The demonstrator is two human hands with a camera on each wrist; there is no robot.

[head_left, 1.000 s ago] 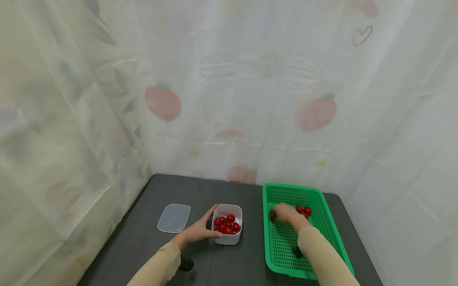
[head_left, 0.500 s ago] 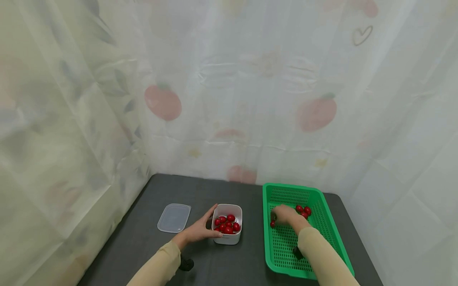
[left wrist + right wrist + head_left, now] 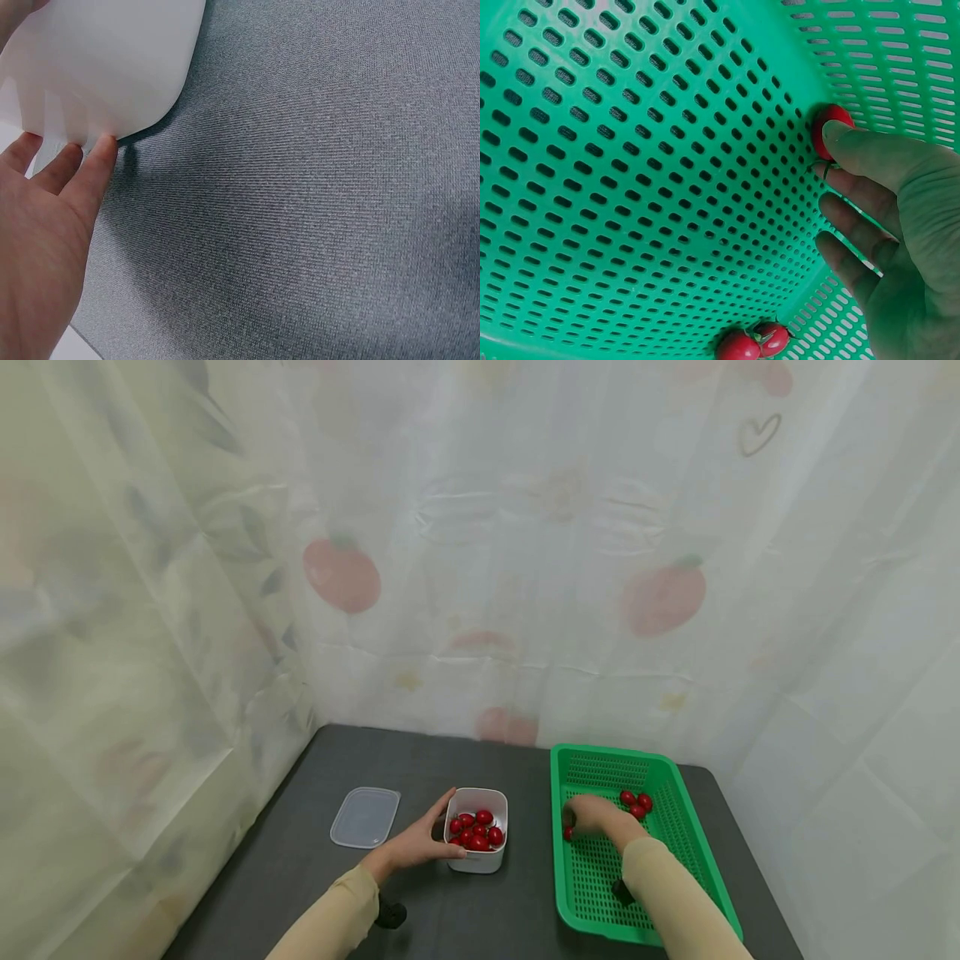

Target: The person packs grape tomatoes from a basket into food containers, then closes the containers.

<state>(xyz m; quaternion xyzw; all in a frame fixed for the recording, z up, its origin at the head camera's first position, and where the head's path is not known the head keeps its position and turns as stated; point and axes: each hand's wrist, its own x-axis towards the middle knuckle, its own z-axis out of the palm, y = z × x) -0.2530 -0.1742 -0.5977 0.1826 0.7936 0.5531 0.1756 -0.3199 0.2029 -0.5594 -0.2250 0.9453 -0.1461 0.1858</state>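
Observation:
My left hand (image 3: 412, 846) holds a white square container (image 3: 475, 862) by its side, thumb at the near face and fingers at the left. Several red cherry tomatoes (image 3: 478, 842) lie inside it. In the left wrist view, fingertips (image 3: 106, 142) touch the container's wall (image 3: 112, 60). Inside the green basket (image 3: 564, 877), my right hand (image 3: 596, 818) is low at the left wall. The right wrist view shows its thumb and index finger pinching a cherry tomato (image 3: 829, 124) near the basket floor; the other fingers are loosely bent.
More cherry tomatoes (image 3: 637, 811) lie in the basket, right of my right hand. A translucent flat lid (image 3: 365, 818) rests on the dark table (image 3: 442, 760), left of the container. Patterned curtains (image 3: 480, 568) hang behind and at both sides of the table.
My right hand has shifted slightly toward the near side and left along the basket wall, and the tomato at its fingers has moved nearer too. The left hand and container have stayed put.

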